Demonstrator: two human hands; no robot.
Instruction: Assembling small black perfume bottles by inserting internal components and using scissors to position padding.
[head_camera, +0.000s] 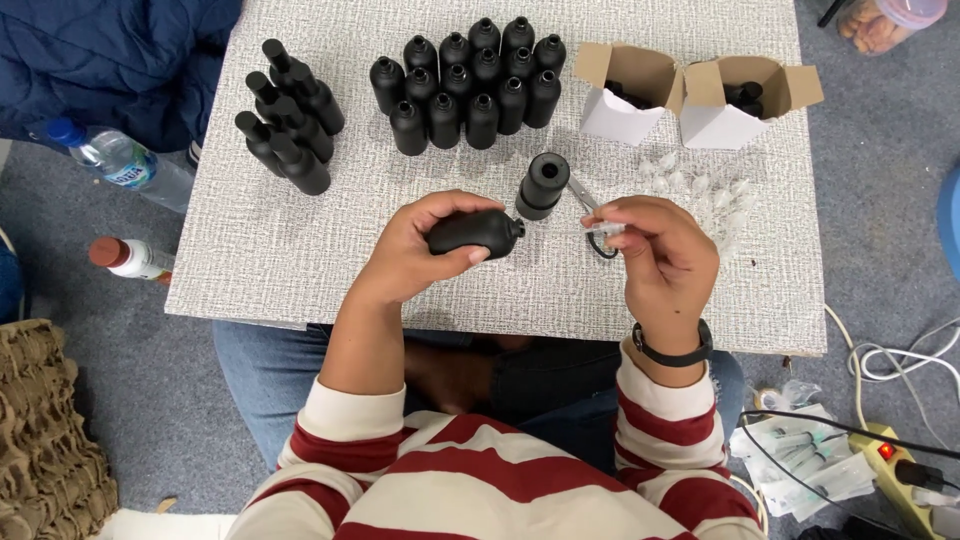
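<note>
Head view: near to far.
Left hand (415, 250): fingers closed around black bottle (472, 232), held sideways above surface (280, 250).
Right hand (660, 255): fingers pinching small clear nozzle (604, 229).
Beyond: upright black bottle (541, 185), scattered clear nozzles (705, 185).
Far: cluster of black bottles (470, 85), two open white boxes (690, 100).

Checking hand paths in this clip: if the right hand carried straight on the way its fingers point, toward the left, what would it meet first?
The right hand, pinching a small clear piece, points at the open neck of the black bottle held sideways in the left hand. That neck looks first in line, though depth is uncertain.
</note>
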